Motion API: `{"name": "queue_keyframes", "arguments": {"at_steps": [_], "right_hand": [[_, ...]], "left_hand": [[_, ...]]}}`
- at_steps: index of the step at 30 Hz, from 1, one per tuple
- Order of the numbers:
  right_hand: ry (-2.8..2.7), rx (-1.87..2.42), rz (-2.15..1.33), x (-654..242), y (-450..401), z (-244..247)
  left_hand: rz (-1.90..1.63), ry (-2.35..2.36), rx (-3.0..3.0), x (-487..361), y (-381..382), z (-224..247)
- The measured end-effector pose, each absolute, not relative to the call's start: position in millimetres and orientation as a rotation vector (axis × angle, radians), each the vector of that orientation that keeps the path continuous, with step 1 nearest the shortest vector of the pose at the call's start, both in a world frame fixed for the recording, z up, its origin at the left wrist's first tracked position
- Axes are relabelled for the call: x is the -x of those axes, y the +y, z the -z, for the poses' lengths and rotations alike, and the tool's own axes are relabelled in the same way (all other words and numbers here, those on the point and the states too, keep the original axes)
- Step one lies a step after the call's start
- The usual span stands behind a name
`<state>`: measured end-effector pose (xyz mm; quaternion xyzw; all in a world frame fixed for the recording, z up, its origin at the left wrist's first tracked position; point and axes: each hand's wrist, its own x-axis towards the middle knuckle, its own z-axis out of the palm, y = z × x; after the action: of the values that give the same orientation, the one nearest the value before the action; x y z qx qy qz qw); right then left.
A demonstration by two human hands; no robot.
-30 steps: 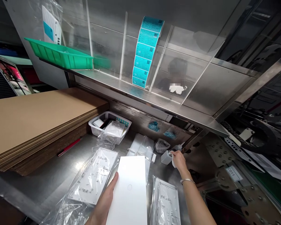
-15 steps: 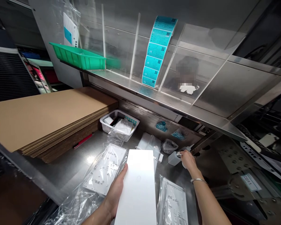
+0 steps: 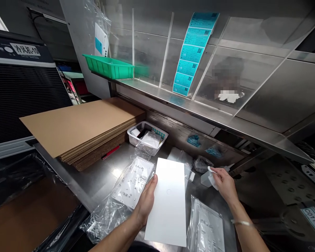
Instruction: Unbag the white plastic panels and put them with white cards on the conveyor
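Note:
My left hand [image 3: 146, 202] grips the left edge of a flat white rectangular panel [image 3: 170, 213], thumb on its face. The panel is tilted up towards me and has a faint small circle near its middle. To the right, my right hand [image 3: 225, 184] pinches a thin white cloth [image 3: 213, 177]. The cloth hangs beside a translucent squarish bottle [image 3: 205, 180], partly covering it. Left of the panel lies a bagged white part [image 3: 133, 180] with small fittings on it. Another bagged white part [image 3: 207, 227] rests to the right.
Stacked cardboard sheets [image 3: 86, 122] fill the left of the metal table, beside a red pen [image 3: 110, 152]. A white plastic basket [image 3: 132, 140] of small items stands behind. Above runs a metal shelf [image 3: 152, 91] with a green tray [image 3: 110, 68] and blue labels [image 3: 191, 52].
My right hand has come away from the bottle's metal top, with the cloth held in its fingers. The left hand still holds the panel, whose lower edge now shows. The view has turned left.

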<state>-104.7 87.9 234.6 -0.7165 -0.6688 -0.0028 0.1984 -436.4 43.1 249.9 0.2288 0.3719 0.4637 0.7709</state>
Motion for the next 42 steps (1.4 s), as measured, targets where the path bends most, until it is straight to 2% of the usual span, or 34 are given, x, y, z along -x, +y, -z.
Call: {"name": "queue_keyframes", "arguments": {"at_steps": [3, 6, 9, 13, 32, 37, 42], "right_hand": [[-2.020, 1.484, -0.139, 184.0, 44.9, -253.8], [-2.258, 1.231, 0.023, 253.9, 10.6, -261.2], [-2.376, 1.220, 0.208, 286.9, -2.8, -259.0], [-2.426, 1.215, 0.283, 286.5, -4.8, -256.6], [-2.395, 1.234, 0.159, 289.8, -11.8, -255.1], [-2.386, 1.169, -0.027, 288.0, -8.8, -257.5], [-1.861, 1.256, -0.605, 252.5, -8.8, -278.6]], "left_hand": [[-1.017, 0.840, -0.577, 435.4, 43.3, -248.8], [-1.030, 0.902, -0.665, 433.6, 43.3, -246.8], [-1.057, 1.026, -0.713, 433.4, 42.6, -245.7], [-1.054, 1.048, -0.735, 436.3, 39.1, -245.0], [-1.056, 0.924, -0.769, 440.9, 30.4, -240.5], [-1.066, 0.952, -0.712, 440.8, 32.0, -233.3], [-1.037, 0.786, -0.575, 441.4, 36.1, -238.3]]}}
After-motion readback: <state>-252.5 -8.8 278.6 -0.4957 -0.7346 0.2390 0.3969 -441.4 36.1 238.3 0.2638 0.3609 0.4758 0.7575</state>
